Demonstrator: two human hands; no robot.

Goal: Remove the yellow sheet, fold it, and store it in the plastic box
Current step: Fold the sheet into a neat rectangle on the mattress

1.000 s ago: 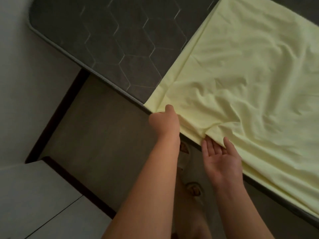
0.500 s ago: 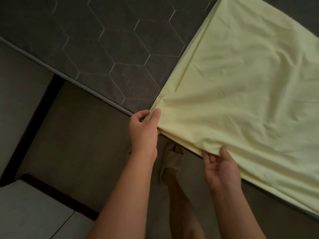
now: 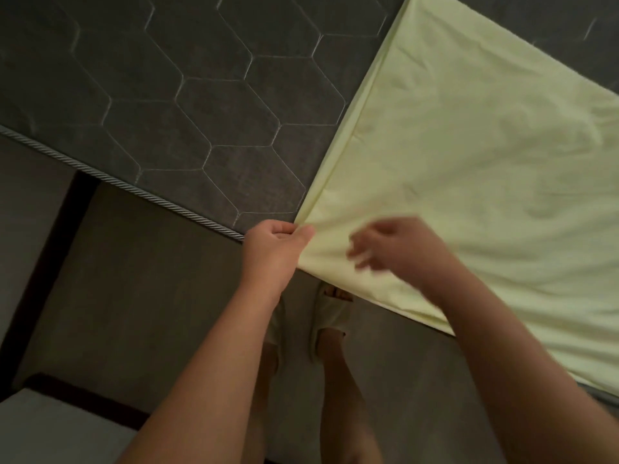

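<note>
The pale yellow sheet [image 3: 475, 155] lies across the right part of a dark grey quilted mattress [image 3: 187, 105], its near edge hanging over the mattress side. My left hand [image 3: 273, 249] pinches the sheet's near-left corner at the mattress edge. My right hand [image 3: 398, 249] hovers over the sheet just right of that corner, blurred by motion, fingers spread and holding nothing. The plastic box is not in view.
A twisted cord trim [image 3: 140, 192] runs along the mattress edge. Below it is the grey bed side panel [image 3: 140, 296] and a dark frame strip [image 3: 50, 256]. My feet in light slippers [image 3: 328, 316] stand on the floor under the sheet's edge. Pale floor [image 3: 50, 430] shows at lower left.
My right hand has left the underside of the sheet's hanging edge and swung up over the sheet toward the corner. My left hand keeps its pinch on the corner.
</note>
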